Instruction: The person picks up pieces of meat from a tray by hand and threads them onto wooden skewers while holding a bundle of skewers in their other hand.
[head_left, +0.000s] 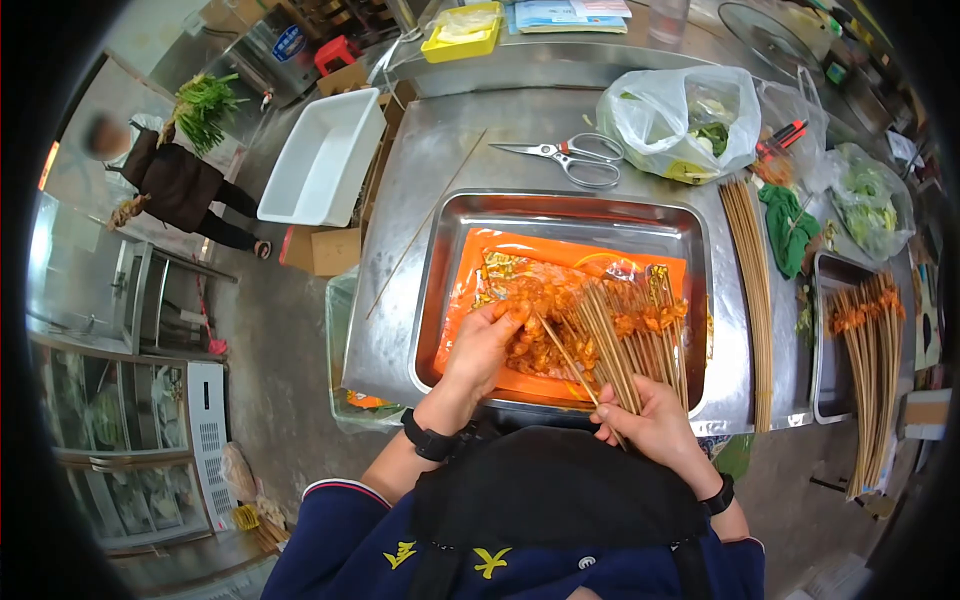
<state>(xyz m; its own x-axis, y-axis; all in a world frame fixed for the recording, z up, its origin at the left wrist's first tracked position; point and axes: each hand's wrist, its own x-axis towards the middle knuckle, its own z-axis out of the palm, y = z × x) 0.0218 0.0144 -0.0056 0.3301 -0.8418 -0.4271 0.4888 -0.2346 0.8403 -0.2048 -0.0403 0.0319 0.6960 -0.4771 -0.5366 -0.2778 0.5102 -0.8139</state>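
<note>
In the head view, a steel tray (560,205) holds an orange plastic sheet (462,270) with a heap of red-sauced raw meat pieces (535,345). My left hand (483,345) is closed at the heap's left side, its fingertips pinching a piece of meat by the tip of a bamboo skewer. Thumb and fingers of my right hand (648,412) close around bamboo skewers (612,350); one slants apart from the bunch toward my left fingertips. Finished meat skewers (665,320) lie along the tray's right side, partly behind the bunch.
Scissors (570,155) and a lone skewer (425,225) lie on the steel table. Bare skewers (748,300) line the tray's right, beside a smaller tray (830,370) of loaded skewers (870,350). A plastic bag of greens (680,125), a white bin (322,160) and a walking person (180,180) surround it.
</note>
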